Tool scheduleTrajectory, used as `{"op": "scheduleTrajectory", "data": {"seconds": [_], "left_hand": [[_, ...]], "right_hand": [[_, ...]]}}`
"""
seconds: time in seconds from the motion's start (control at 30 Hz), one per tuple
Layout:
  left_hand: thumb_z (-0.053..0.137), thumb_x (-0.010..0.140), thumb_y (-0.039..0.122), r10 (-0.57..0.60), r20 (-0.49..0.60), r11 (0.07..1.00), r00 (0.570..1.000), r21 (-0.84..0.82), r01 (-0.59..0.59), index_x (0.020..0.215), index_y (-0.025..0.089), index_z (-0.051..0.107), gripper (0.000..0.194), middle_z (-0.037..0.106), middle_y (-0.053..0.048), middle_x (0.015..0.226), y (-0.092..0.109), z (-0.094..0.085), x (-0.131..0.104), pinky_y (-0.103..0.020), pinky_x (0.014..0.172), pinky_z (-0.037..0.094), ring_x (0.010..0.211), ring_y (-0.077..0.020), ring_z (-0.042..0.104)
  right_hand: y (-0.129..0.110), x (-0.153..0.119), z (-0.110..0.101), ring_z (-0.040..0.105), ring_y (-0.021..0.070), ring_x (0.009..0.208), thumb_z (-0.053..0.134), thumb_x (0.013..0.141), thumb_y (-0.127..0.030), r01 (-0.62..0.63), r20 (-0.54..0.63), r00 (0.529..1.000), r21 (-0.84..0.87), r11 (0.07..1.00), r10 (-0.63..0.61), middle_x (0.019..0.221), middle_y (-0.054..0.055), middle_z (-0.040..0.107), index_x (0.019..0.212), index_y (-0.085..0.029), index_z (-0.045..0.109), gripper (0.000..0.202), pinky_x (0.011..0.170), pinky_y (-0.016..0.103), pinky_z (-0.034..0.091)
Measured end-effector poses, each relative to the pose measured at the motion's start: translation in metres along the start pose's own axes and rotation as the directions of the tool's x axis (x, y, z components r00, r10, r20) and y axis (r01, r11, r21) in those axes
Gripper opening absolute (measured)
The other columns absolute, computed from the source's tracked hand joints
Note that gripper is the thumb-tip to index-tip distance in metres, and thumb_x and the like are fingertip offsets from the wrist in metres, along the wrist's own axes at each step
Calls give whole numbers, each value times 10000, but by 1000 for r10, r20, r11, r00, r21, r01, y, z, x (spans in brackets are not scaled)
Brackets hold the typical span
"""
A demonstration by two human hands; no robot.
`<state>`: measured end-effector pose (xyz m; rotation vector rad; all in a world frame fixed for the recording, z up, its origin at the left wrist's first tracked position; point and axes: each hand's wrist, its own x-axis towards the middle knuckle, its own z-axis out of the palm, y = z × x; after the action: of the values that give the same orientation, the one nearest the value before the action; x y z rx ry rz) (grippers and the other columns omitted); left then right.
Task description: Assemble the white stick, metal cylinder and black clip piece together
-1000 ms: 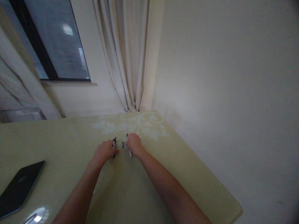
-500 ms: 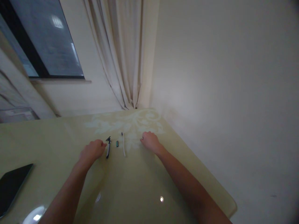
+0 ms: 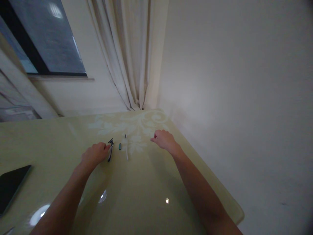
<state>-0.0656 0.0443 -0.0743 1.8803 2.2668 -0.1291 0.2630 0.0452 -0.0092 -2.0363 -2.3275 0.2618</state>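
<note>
My left hand [image 3: 96,152] is closed, its thumb and finger pinched at the upper handle of a razor [image 3: 110,156] with a dark head, which lies on the table. Just right of the razor is a small green-and-black battery [image 3: 120,146]. Beyond it a slim white toothbrush [image 3: 126,148] with a dark head lies lengthwise. My right hand [image 3: 164,139] is curled shut to the right of the toothbrush, apart from it, with nothing visible in its fingers.
The glossy yellow-green table [image 3: 137,182] meets the wall [image 3: 220,98] on the right. A black tablet-like slab [image 3: 13,184] lies at the left. Behind the table hang a beige curtain [image 3: 129,55] and a dark-framed window [image 3: 53,39].
My right hand has drawn away to the right from the toothbrush. My left fingertips have come slightly closer onto the razor. The camera view has shifted a little.
</note>
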Motion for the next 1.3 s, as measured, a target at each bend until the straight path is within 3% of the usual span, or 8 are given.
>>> {"op": "scheduleTrajectory", "data": {"seconds": [0.13, 0.47, 0.6, 0.7, 0.87, 1.0, 1.13, 1.3], "left_hand": [[262, 1017, 563, 10, 33, 999, 999, 45, -11, 1203, 103, 779, 717, 749, -302, 1247, 8, 2, -4, -540, 918, 560, 1185, -490, 710], [465, 953, 398, 51, 58, 996, 997, 67, -55, 1123, 106, 790, 469, 776, -274, 1191, 21, -7, -16, -454, 859, 567, 1117, -441, 748], [418, 974, 438, 36, -50, 998, 998, 49, -34, 1113, 128, 768, 488, 775, -263, 1162, 30, -28, -29, -458, 802, 536, 1070, -456, 741], [394, 997, 544, 143, -229, 988, 963, -23, -152, 1020, 190, 731, 490, 792, -173, 1008, 44, -46, -46, -390, 731, 480, 944, -375, 743], [524, 986, 511, 383, -488, 772, 785, -298, -561, 816, 221, 620, 350, 720, -32, 748, 82, -52, -77, -305, 632, 373, 667, -195, 637], [573, 994, 463, 449, -523, 615, 725, -407, -675, 788, 207, 632, 334, 685, -8, 707, 97, -46, -88, -288, 616, 378, 599, -150, 568], [660, 965, 509, 456, -527, 467, 717, -544, -697, 849, 197, 696, 335, 676, 1, 715, 86, -52, -80, -269, 614, 428, 619, -142, 577], [770, 855, 547, 271, -547, 258, 792, -752, -607, 1218, 186, 714, 515, 725, -52, 961, 67, -66, -72, -267, 626, 500, 749, -165, 624]], "right_hand": [[-6, -11, -11, 745, 337, 1103, 647, 1015, -500, 39, -32, 999, -2, 999, -39, 1197, 190, 771, 1201, -191, 756, 377, 873, 413, 563], [-15, -33, -24, 755, 324, 1042, 669, 1009, -510, 128, -46, 991, 1, 992, -127, 1128, 139, 799, 1179, -189, 746, 371, 820, 387, 552], [-19, -26, -19, 750, 238, 948, 690, 1014, -424, 223, -142, 971, 237, 945, -194, 1021, 91, 809, 1037, -180, 766, 257, 796, 314, 513], [-30, -21, -14, 723, 176, 874, 628, 1054, -412, 339, -259, 937, 517, 786, -234, 971, 72, 798, 977, -163, 753, 289, 782, 278, 492], [-48, -25, -8, 686, 163, 889, 590, 1055, -475, 403, -328, 915, 735, 545, -235, 994, 57, 771, 1050, -173, 727, 331, 775, 274, 482], [-51, -29, -10, 645, 152, 838, 598, 1031, -399, 468, -387, 883, 771, 432, -266, 866, 12, 700, 906, -177, 664, 264, 751, 264, 473], [-48, -29, -10, 593, 137, 754, 602, 1019, -400, 479, -409, 878, 766, 429, -251, 813, -10, 652, 882, -188, 607, 253, 693, 257, 437], [-47, -30, -7, 598, 141, 735, 582, 1043, -465, 464, -339, 864, 824, 326, -373, 831, -11, 648, 1029, -201, 579, 264, 662, 258, 439]]}}
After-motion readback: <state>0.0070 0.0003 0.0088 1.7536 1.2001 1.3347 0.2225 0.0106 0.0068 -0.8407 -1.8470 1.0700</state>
